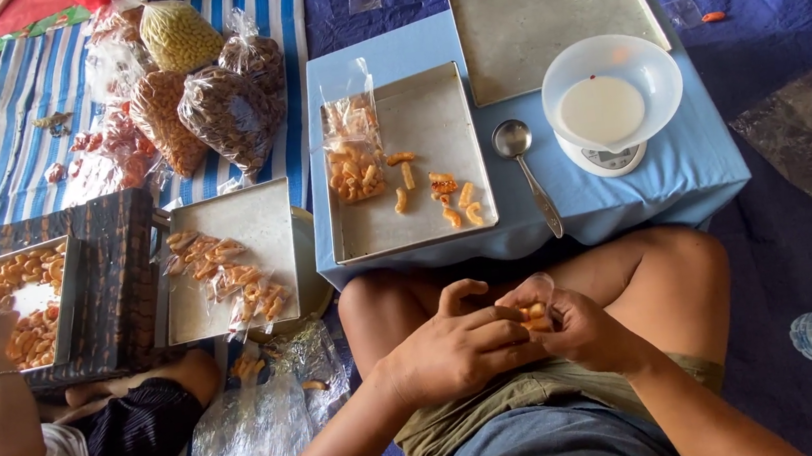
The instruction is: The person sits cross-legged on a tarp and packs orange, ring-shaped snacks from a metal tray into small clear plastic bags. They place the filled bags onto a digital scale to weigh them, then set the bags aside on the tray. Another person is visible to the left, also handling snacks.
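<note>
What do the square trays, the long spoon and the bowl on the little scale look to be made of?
Square tray with orange snacks: dull grey metal, probably aluminium or steel, with a folded rim. Long-handled spoon: shiny metal that reflects light. White round bowl on the scale: translucent plastic, it seems, since light passes through its wall.

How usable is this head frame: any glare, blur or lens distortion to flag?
Head view: soft, even daylight with faint shadows; mild glare on the white scale bowl and clear bags; both hands, left hand and right hand, reasonably sharp; wide-angle bending shows at the table edges.
</note>
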